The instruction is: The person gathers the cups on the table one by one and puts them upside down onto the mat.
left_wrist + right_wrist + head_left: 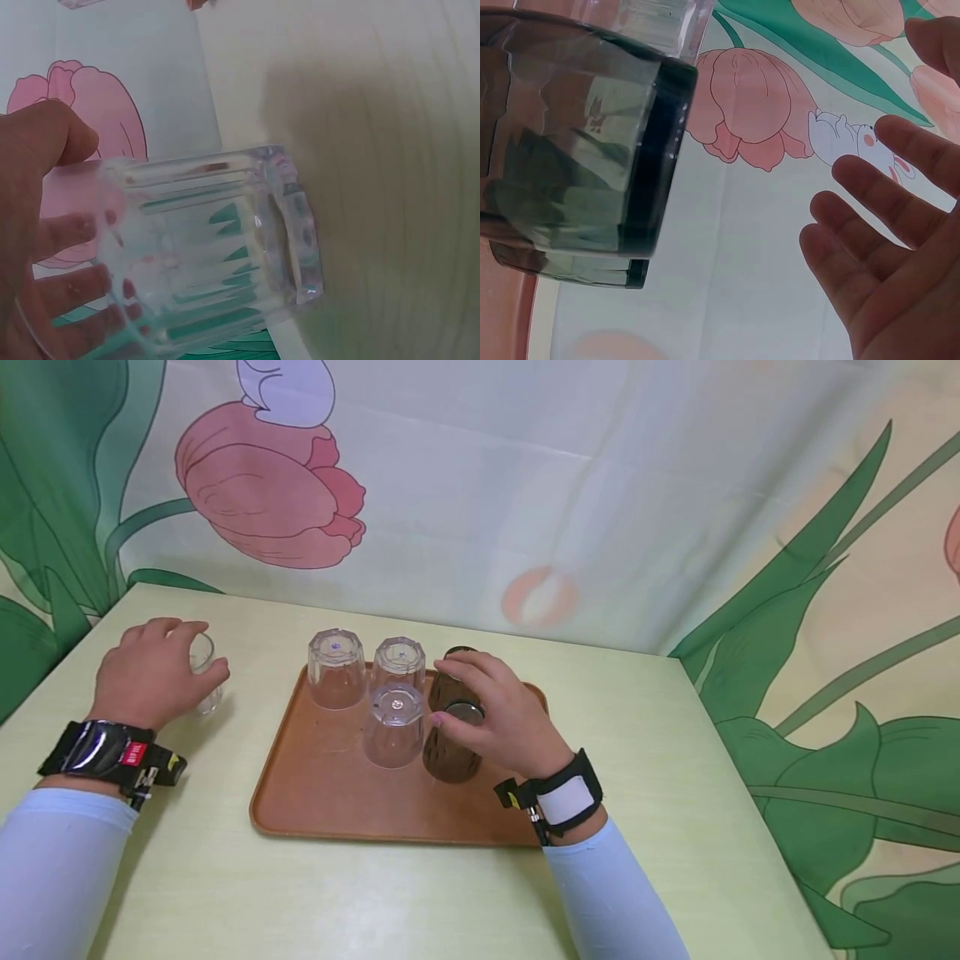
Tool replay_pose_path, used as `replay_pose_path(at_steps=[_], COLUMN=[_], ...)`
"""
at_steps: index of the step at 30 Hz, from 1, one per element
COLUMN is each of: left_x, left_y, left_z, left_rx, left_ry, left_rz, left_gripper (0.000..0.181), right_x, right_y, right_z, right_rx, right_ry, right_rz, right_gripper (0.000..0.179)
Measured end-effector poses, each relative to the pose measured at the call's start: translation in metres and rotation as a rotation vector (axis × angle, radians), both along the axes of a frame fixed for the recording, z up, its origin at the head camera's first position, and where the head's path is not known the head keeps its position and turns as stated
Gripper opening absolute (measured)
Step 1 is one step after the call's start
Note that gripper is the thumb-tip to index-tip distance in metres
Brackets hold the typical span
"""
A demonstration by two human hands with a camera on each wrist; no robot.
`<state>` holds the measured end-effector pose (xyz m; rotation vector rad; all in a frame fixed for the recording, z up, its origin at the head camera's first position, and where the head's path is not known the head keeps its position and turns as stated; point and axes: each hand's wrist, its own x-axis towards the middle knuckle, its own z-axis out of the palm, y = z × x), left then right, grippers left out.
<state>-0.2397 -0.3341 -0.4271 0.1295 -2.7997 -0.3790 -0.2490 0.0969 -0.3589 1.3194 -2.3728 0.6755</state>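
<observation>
At the table's left side my left hand (153,672) grips a clear drinking glass (202,240) near its rim, thumb on one side and fingers on the other. That glass stands upright, its thick base close over or on the tabletop. My right hand (506,714) hovers above the tray's right part with fingers spread and nothing in them. Just under it a dark tinted glass (570,142) sits upside down, and a second dark glass (442,693) behind it is partly covered by the hand. Three clear upside-down glasses (337,672) stand left of the dark ones.
The brown tray (322,802) lies mid-table and carries the upside-down glasses toward its back. A pale wood-grain table (637,735) surrounds it. Behind and on the right hangs a curtain (465,485) printed with tulips and leaves.
</observation>
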Motion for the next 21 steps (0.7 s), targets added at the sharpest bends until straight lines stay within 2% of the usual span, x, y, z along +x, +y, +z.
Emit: replay_pose_path(at_steps=[15,21], left_x=[-0.0013,0.0010], left_y=[0.0006,0.0004], left_z=[-0.0091,-0.0079], left_rx=[-0.005,0.002], left_ry=[0.048,0.069], left_rz=[0.017,0.021], left_gripper=[0.054,0.054], right_x=[0.0044,0.0034], right_y=[0.0005,-0.0003], right_z=[0.0010,0.0019], right_rx=[0.008,-0.001], right_ry=[-0.004,0.007], right_rz=[-0.008,-0.007], right_gripper=[0.055,0.055])
